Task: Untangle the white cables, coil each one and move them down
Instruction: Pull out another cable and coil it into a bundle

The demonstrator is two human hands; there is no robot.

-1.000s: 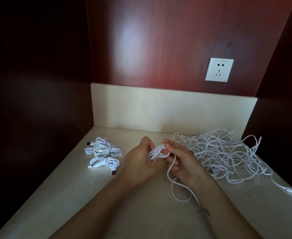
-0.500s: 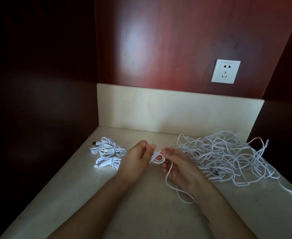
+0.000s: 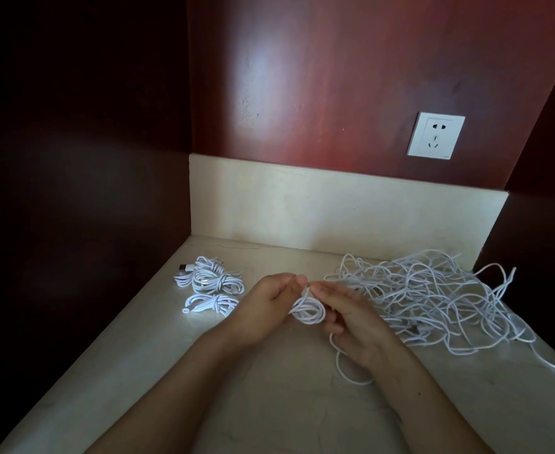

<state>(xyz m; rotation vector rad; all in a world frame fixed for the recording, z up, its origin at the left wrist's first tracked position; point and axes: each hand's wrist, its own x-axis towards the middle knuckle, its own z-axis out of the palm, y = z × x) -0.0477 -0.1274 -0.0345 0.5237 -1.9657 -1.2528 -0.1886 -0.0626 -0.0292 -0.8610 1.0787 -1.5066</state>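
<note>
Hands — L & R — pinch cable coil.

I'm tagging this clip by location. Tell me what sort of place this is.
Probably an indoor built-in alcove or counter nook in a home or hotel room: a pale stone countertop with matching backsplash, dark red wood panelling on the walls, and a wall socket.

Coiled cables lie left — tangled cables right.
</note>
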